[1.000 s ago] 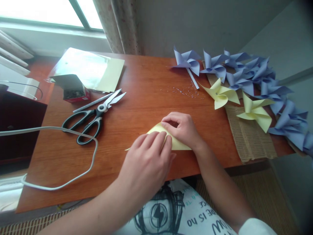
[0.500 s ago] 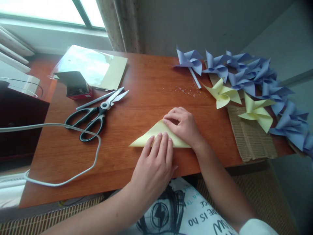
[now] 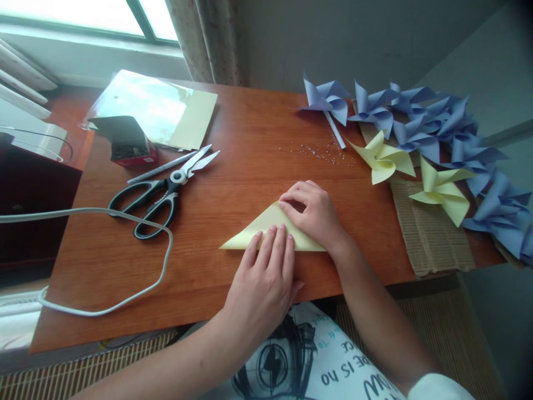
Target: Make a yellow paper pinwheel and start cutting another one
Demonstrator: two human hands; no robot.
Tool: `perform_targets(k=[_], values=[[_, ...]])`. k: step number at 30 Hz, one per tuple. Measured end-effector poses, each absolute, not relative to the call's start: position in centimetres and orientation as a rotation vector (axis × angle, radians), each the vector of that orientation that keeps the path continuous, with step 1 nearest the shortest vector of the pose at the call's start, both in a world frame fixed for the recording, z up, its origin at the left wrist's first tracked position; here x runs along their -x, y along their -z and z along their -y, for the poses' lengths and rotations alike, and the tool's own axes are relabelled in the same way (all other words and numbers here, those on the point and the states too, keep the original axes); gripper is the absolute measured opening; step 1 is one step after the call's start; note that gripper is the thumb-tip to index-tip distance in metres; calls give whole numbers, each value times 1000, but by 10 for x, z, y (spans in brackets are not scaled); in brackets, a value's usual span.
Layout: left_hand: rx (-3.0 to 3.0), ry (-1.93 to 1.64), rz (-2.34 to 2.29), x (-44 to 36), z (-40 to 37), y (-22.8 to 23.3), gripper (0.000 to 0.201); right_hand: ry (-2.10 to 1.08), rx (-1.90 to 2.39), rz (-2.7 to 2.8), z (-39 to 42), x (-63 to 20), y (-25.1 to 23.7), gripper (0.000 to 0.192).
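A yellow paper sheet point(image 3: 260, 228) folded into a triangle lies flat on the wooden table point(image 3: 233, 166). My left hand point(image 3: 266, 278) presses its fingertips on the triangle's lower edge near the middle. My right hand point(image 3: 314, 214) presses its curled fingers on the triangle's top corner and right side. Both hands hold the paper down against the table; neither lifts it.
Black-handled scissors point(image 3: 160, 191) and a pen lie at the left, with a small box point(image 3: 129, 144) and a pack of yellow sheets point(image 3: 166, 114) behind. A white cable point(image 3: 137, 222) loops across the left. Blue pinwheels point(image 3: 420, 119) and yellow pinwheels point(image 3: 385, 158) crowd the right, over corrugated cardboard point(image 3: 433, 239).
My left hand slid down and back from covering the triangle's left part, exposing the left point. The right hand stayed on the top corner. The view shifted slightly.
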State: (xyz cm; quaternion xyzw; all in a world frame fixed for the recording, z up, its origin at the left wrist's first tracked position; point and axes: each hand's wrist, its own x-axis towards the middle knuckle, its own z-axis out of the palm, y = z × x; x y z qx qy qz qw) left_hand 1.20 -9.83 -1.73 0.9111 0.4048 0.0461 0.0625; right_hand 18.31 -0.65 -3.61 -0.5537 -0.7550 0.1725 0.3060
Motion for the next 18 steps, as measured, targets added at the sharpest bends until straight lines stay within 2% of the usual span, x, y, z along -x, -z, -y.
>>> perform_targets(k=[18], values=[[-2741,-165,-1211,-11,100,23,76,-416,1469,2055,8,-183,38,10]])
